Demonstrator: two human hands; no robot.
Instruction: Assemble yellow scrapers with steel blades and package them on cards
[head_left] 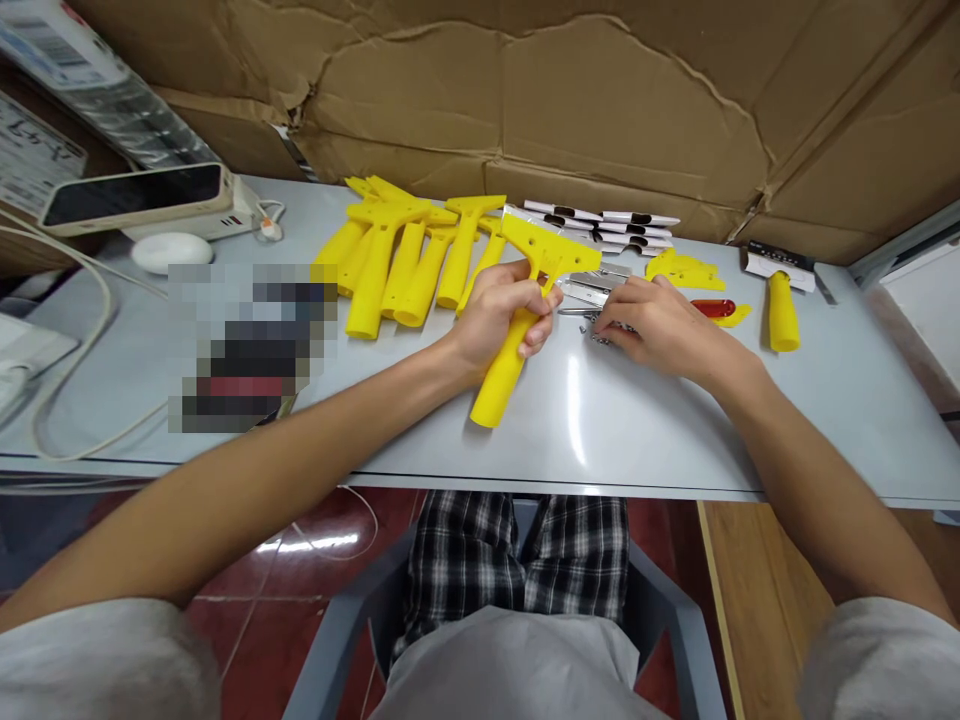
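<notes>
Fingers (537, 333) of the left hand (487, 315) are curling tight around one yellow scraper (501, 385), which is tilting over the middle of the tabletop (637, 440), its wide head pointing away. The right hand (660, 320) is bending down over small metal bits (583, 330); I cannot tell if it is gripping any. About seven more yellow scrapers (371, 285) are lying leftward. One red tool (712, 308) and one lone yellow handle (783, 318) are lying on the right.

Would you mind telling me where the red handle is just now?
In the head view, the red handle lies right of centre, just past the right hand and close to the small yellow pieces.
</notes>
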